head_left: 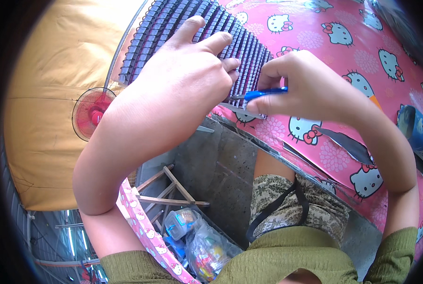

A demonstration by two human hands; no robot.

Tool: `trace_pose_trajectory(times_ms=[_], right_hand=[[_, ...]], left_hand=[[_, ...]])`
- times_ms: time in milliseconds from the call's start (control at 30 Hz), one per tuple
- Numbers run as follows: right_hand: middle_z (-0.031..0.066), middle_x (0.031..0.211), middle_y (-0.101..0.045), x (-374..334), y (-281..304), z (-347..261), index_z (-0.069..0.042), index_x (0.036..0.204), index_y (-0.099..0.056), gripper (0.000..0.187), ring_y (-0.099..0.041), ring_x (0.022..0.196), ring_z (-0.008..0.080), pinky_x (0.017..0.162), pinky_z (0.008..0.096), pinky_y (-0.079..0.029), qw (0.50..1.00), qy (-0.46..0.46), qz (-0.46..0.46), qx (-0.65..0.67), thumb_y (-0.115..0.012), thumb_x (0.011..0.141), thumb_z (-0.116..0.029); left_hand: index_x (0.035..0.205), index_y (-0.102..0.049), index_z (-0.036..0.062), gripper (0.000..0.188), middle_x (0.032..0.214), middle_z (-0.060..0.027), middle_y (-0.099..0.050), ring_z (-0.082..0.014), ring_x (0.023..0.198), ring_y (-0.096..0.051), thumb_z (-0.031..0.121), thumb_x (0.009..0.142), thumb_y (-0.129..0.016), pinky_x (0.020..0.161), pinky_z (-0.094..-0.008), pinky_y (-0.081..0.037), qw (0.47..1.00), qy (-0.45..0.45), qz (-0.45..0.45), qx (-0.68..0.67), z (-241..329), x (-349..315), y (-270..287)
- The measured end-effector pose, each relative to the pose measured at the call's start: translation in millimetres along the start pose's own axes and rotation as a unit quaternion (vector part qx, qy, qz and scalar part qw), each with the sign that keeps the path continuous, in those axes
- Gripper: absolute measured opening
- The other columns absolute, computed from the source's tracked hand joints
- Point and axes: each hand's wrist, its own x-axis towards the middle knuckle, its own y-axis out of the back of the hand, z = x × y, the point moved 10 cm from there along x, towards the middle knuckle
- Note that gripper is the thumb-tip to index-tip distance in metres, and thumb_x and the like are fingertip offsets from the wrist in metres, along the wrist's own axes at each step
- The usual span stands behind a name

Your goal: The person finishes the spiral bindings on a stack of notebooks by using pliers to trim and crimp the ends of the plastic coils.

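A dark panel (pixel 173 21) made of many close rows of small shiny grey pieces, with black loops along its left edge, lies on the pink table. My left hand (pixel 188 66) rests over its near part, its first fingers stretched out and apart and the others bent. On the right, my right hand (pixel 299 87) is closed around a small blue-handled tool (pixel 268 93) with a thin metal end. That end points left to the panel's near edge beside my left fingers. Its exact tip is partly hidden by my left hand, so I cannot tell its kind.
The pink cloth (pixel 334 156) with cat faces has a torn patch (pixel 346 144) near its front edge. A blue container (pixel 417 132) sits at far right. Left stand a red fan (pixel 94 113) and an orange sheet (pixel 50 118). Below are a wooden frame (pixel 171 201) and plastic bag (pixel 207 251).
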Motion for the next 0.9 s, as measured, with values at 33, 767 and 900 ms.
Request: trace_pose_trajectory(times_ms=[33,767,900], right_hand=[[0.0199,0.06,-0.061,2.2,-3.0,11.1,0.008,0.075,-0.063,0.04,-0.062,0.056,0.0326,0.059,0.0404,-0.05,0.998,-0.054,-0.038,0.02,-0.074,0.072,-0.031],[0.0118,0.099,-0.056,-27.8,8.8,-43.5,-0.004,0.103,-0.059,0.044,-0.056,0.094,0.03,0.085,0.04,-0.042,0.945,0.098,0.154,-0.272,-0.078,0.068,-0.021],[0.0126,0.083,-0.06,-13.3,-0.6,-22.5,0.0,0.093,-0.063,0.036,-0.061,0.077,0.0249,0.068,0.0364,-0.047,0.989,0.025,0.055,-0.135,-0.079,0.07,-0.023]], left_hand=[[0.113,-0.069,0.0126,0.036,0.122,0.0023,-0.064,-0.0183,0.128,-0.045,0.005,0.079,-0.057,0.111,-0.0432,-0.023,1.0,-0.006,0.016,-0.003,2.2,0.1,-1.1],[0.097,-0.073,0.0072,0.025,0.109,-0.0011,-0.069,-0.0179,0.118,-0.054,0.006,0.077,-0.06,0.111,-0.0403,-0.029,1.0,0.008,0.009,0.006,3.2,2.3,-2.1],[0.096,-0.073,0.0064,0.024,0.108,-0.002,-0.069,-0.0179,0.117,-0.054,0.006,0.076,-0.06,0.11,-0.0402,-0.03,1.0,0.009,0.006,-0.004,4.0,1.6,-1.6]])
